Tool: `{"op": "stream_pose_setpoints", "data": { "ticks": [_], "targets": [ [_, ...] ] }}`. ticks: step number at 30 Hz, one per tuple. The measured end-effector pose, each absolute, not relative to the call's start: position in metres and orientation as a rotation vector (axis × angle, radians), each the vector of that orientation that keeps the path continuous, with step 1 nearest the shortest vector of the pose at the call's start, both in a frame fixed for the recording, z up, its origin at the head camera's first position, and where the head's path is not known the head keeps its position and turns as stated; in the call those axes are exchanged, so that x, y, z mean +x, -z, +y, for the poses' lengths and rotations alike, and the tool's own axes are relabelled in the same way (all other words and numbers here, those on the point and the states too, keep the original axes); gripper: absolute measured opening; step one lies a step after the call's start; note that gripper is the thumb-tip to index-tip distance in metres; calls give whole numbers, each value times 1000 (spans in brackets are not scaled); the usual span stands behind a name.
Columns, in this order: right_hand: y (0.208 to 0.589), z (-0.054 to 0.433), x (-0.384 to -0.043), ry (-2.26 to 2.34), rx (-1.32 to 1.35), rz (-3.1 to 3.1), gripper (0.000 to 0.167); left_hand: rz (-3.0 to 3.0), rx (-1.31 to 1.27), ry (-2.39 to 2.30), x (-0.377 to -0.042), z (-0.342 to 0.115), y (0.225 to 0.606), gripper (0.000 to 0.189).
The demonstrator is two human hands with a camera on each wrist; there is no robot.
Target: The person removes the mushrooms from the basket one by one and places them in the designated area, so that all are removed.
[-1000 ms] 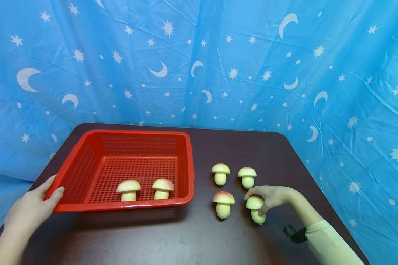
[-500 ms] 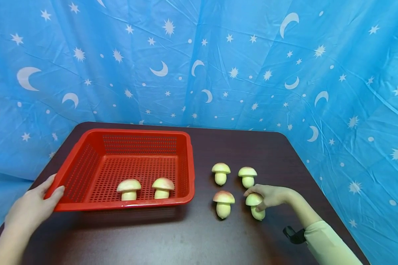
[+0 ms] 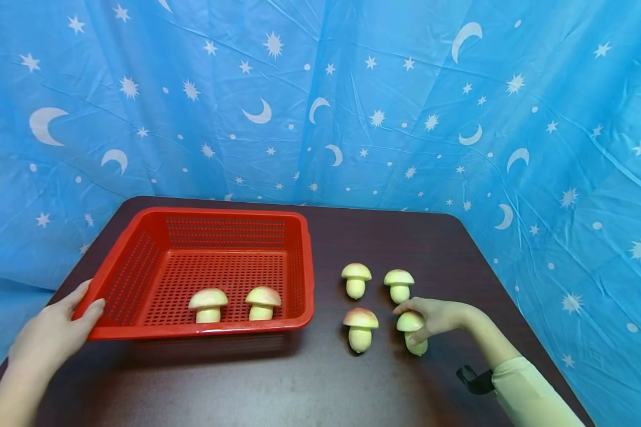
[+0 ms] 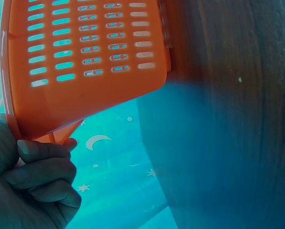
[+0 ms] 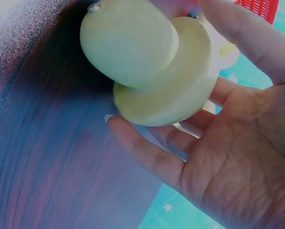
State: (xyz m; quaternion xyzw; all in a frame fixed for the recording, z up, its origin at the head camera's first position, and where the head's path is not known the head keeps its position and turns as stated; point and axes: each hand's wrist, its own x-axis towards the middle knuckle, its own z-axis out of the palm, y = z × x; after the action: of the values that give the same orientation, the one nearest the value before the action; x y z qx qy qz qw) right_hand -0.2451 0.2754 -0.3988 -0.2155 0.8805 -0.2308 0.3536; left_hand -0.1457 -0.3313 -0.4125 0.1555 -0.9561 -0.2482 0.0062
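My left hand grips the near left corner of a red plastic basket, whose near side appears tilted up off the table. In the left wrist view, curled fingers hold its rim. Inside stand two toy mushrooms, a left one and a right one. At the right, my right hand holds a pale yellow toy mushroom, fingers around the cap and thumb at the stem. The right wrist view shows this mushroom close up, its far side hidden.
Three more toy mushrooms lie beside it: a far one, one behind the right hand, and a nearer one. The dark table reaches back to a blue curtain with stars and moons.
The mushroom in my right hand has shifted slightly away from me over the first half second, the thumb moving with it. My left hand keeps its hold on the basket.
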Motion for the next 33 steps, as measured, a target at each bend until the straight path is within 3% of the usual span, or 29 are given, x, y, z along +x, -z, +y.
{"op": "stream_pose_setpoints", "data": {
  "ticks": [19,33],
  "targets": [
    [405,275,-245,620,-566,2342,55,-2982,487,778,-146,-331,414,74],
    [405,277,-246,613,-565,2336,64,-2972,478,778,-145,-332,414,73]
  ]
}}
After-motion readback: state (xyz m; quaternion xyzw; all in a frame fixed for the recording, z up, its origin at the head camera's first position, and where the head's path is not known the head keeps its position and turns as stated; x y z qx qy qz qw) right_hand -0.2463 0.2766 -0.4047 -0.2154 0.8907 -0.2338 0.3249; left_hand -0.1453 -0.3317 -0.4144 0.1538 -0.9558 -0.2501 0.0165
